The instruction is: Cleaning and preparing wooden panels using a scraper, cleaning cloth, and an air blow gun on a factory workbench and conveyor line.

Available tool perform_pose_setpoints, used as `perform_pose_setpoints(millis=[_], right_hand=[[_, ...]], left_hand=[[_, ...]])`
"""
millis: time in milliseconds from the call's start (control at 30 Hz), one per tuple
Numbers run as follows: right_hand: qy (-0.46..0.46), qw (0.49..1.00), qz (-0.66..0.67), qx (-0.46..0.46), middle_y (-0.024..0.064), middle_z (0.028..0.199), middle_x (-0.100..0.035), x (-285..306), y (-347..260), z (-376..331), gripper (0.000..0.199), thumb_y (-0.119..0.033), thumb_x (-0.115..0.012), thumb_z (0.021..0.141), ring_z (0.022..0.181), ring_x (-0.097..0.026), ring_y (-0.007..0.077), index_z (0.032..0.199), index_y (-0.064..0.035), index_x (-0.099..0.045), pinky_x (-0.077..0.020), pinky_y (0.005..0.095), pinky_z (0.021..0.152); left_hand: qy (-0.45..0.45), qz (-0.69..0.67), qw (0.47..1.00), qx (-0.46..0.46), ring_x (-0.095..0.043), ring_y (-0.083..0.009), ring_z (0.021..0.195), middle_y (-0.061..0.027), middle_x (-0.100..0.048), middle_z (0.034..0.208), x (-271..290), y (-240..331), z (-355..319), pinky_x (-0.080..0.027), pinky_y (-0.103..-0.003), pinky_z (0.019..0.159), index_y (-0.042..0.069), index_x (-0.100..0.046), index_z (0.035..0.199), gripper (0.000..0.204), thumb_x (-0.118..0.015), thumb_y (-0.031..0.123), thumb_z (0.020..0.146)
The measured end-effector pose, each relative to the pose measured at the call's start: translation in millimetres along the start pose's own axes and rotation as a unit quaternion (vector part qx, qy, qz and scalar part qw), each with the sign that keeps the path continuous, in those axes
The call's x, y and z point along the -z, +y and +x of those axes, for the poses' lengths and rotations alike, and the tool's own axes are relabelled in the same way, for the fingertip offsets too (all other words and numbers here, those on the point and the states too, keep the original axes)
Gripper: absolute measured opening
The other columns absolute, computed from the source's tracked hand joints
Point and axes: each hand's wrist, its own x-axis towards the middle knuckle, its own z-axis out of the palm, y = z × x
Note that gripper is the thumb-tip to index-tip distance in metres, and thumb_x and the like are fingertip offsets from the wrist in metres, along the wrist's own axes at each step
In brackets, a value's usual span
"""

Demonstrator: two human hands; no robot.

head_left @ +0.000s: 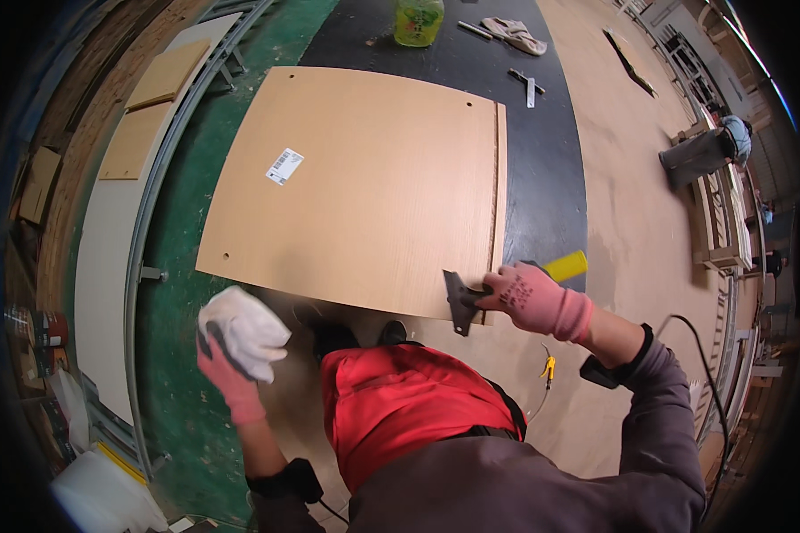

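Note:
A light wood panel (373, 186) lies flat on the black table, with a white barcode label (285, 166) on its left part and small holes near the corners. A groove runs along its right edge. My right hand (535, 300), in a pink glove, grips a scraper (461, 303) with a dark blade and a yellow handle end. The blade is at the panel's near right corner; I cannot tell whether it touches. Off the panel's near left corner, my left hand (225, 377), also gloved in pink, holds a bunched white cloth (243, 332).
On the black table (547, 191) beyond the panel stand a bottle of green liquid (418, 22), a crumpled rag (516, 35) and a small metal tool (529, 87). A yellow air blow gun (549, 369) hangs near my right side. Left is a rail conveyor (142, 240) carrying boards.

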Motion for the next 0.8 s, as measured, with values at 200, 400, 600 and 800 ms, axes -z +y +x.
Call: perform_pose_setpoints(millis=[200,400,600,800], right_hand=[[0.01,1.0,-0.026,0.014,0.0077,0.091,-0.052,10.6,-29.1,52.4,0.032,-0.009,-0.05,0.074,0.079,-0.055,0.0249,0.101,-0.0222,-0.062,-0.045,0.0354,0.066],[0.077,0.992,-0.051,0.082,0.009,0.089,-0.054,41.3,-72.7,161.2,0.022,-0.023,-0.046,0.083,0.079,-0.055,0.0233,0.096,-0.0193,-0.063,-0.0436,0.035,0.066],[0.134,0.982,-0.027,0.127,0.0087,0.087,-0.053,75.7,-118.9,284.6,0.02,-0.021,-0.043,0.084,0.076,-0.055,0.0244,0.094,-0.0194,-0.061,-0.044,0.0366,0.064],[0.158,0.987,0.02,0.019,0.0127,0.09,-0.052,104.3,-163.4,373.9,0.03,-0.03,-0.051,0.079,0.08,-0.055,0.0274,0.102,-0.0121,-0.059,-0.0437,0.0371,0.067]], left_hand=[[0.1,0.044,0.992,0.062,-0.053,-0.0212,0.098,-0.0145,-0.053,0.113,51.2,-39.7,-7.3,-0.043,-0.033,0.085,-0.007,-0.048,0.115,0.044,-0.052,0.028,0.088],[0.109,-0.05,0.979,0.166,-0.053,-0.0217,0.099,-0.0149,-0.052,0.115,81.6,-68.2,15.2,-0.043,-0.032,0.084,-0.004,-0.048,0.117,0.044,-0.051,0.028,0.087],[0.098,0.017,0.975,0.2,-0.053,-0.0222,0.1,-0.0162,-0.053,0.115,107.1,-82.2,78.8,-0.041,-0.03,0.086,-0.005,-0.048,0.118,0.045,-0.051,0.028,0.087],[-0.08,0.124,0.974,0.174,-0.055,-0.023,0.094,-0.0164,-0.059,0.104,100.2,-62.3,158.4,-0.041,-0.03,0.084,-0.007,-0.052,0.11,0.036,-0.05,0.02,0.087]])
